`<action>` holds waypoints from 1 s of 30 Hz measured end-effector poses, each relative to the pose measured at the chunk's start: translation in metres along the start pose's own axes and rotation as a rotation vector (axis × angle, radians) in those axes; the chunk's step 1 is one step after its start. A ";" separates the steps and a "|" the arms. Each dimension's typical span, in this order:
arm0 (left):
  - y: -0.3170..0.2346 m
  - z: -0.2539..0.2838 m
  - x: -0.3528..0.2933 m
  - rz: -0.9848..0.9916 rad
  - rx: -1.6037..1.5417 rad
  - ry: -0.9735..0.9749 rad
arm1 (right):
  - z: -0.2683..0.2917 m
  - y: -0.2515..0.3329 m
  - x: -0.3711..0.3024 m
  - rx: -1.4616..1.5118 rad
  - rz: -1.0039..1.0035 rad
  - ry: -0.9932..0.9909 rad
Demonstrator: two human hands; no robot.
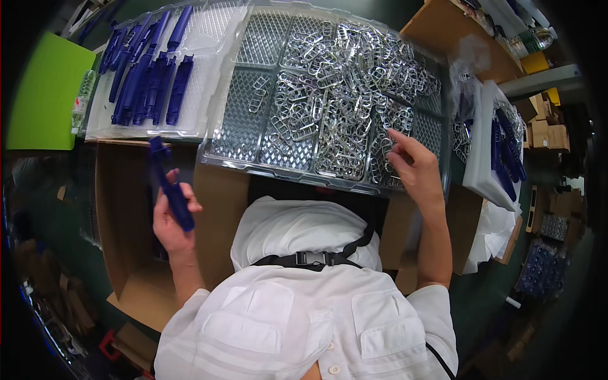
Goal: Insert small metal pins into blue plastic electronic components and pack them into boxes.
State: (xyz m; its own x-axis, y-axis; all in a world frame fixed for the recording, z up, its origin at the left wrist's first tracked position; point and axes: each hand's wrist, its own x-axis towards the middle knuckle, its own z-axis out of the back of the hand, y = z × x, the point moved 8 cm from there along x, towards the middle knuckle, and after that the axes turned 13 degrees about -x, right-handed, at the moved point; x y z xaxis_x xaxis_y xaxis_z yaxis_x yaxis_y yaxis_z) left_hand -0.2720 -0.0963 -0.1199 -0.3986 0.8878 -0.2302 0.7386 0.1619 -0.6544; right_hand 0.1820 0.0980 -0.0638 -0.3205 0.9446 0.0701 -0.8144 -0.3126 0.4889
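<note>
A long, dark blue plastic housing (172,190) is gripped in my left hand (175,218), tilted over the cardboard box (215,209) at my left side. My right hand (415,166) hovers at the near right part of a clear plastic tray (235,142), palm turned inward. Its index finger and thumb stand apart above small shiny metal links (342,149), and I see nothing held between them. These links lie heaped over the middle and right of the tray's compartments. A pair of loose links (257,95) sits apart on the left.
Several more blue housings (142,88) lie on a white tray (206,25) at the far left. A bottle (82,101) and a green panel (47,88) stand beyond it. On the right, a white foam box (482,142) has blue housings (505,155) on it.
</note>
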 end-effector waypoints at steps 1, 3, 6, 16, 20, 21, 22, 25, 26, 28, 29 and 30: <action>0.016 -0.028 -0.001 0.086 -0.074 0.069 | -0.003 -0.009 -0.002 0.305 -0.150 0.045; 0.055 -0.088 -0.005 0.309 -0.075 0.294 | 0.009 -0.002 -0.008 0.512 -0.201 0.047; 0.120 -0.150 -0.016 0.722 -0.117 0.371 | 0.030 0.009 -0.017 0.762 -0.275 0.041; 0.208 -0.231 -0.037 0.890 0.049 0.648 | 0.090 0.068 -0.049 0.482 0.029 -0.328; 0.210 -0.237 -0.041 0.873 0.075 0.672 | 0.092 0.089 -0.057 0.223 0.110 -0.448; 0.211 -0.236 -0.040 0.839 0.099 0.696 | 0.094 0.095 -0.060 0.126 0.150 -0.501; 0.211 -0.236 -0.039 0.805 0.123 0.719 | 0.090 0.093 -0.062 0.121 0.082 -0.444; 0.209 -0.236 -0.038 0.746 0.160 0.728 | 0.097 0.108 -0.057 -0.153 0.113 -0.486; 0.209 -0.235 -0.037 0.747 0.158 0.723 | 0.093 0.104 -0.057 -0.142 0.110 -0.467; 0.209 -0.235 -0.038 0.708 0.175 0.754 | 0.091 0.104 -0.054 -0.124 0.106 -0.467; 0.208 -0.235 -0.039 0.709 0.174 0.751 | 0.090 0.104 -0.053 -0.105 0.101 -0.470; 0.208 -0.234 -0.039 0.704 0.194 0.759 | 0.089 0.105 -0.052 -0.106 0.102 -0.467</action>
State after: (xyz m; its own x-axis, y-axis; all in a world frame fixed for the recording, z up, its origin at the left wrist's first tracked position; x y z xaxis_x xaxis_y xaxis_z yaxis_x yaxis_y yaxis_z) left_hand 0.0246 0.0040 -0.0783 0.5812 0.8024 -0.1353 0.5447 -0.5071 -0.6679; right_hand 0.1561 0.0248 0.0608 -0.1695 0.8449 0.5073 -0.8426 -0.3912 0.3701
